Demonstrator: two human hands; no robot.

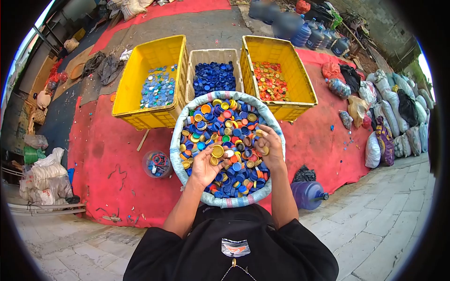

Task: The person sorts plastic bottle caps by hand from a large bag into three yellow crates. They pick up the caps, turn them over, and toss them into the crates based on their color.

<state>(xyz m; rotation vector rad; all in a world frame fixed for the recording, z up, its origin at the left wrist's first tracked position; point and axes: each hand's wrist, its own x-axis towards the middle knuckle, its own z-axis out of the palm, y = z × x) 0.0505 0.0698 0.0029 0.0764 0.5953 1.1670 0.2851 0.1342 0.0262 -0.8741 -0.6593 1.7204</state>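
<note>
Below me a round sack [176,154] with a rolled rim is full of mixed bottle caps [234,175] in blue, yellow, orange and other colours. Over its left part, my left hand [204,169] is turned palm up, its fingers curled round a few gold-yellow bottle caps [217,151]. My right hand [273,149] hovers above the right side of the heap. Gold-coloured caps [265,150] show at its bent fingers; part of its grip is hidden.
Beyond the sack stand a yellow crate [123,112] with light-blue caps, a whitish crate [191,77] with dark-blue caps, and another yellow crate [300,100] with orange caps. A clear tub [146,164] sits left, a water jug [307,195] right. Filled sacks [372,150] lie far right.
</note>
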